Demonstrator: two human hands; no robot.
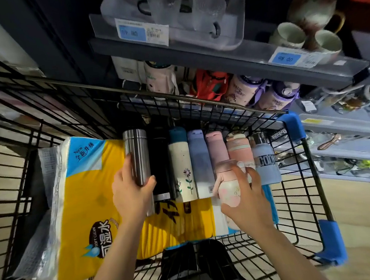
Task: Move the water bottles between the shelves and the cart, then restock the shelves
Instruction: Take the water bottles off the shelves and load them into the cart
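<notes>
Several water bottles lie side by side in the black wire cart (298, 196), on a yellow tissue pack (83, 194). My left hand (131, 194) grips the steel bottle (136, 155) at the row's left end. To its right lie a black bottle (159, 160), a cream flowered bottle (182, 169), a lilac one (200, 161), pink ones (239, 148) and a pale blue one (265, 161). My right hand (246, 199) holds a small pink bottle (228, 185) above the row. More bottles (272, 97) stand on the shelf behind the cart.
The shelf edge (216, 55) overhangs the cart's far side, carrying glass cups (207, 11), a teapot and ceramic cups (326, 40). Lower shelves with glassware (347, 124) run along the right. Blue corner guards (329, 243) mark the cart's right rim. Wooden floor lies to the right.
</notes>
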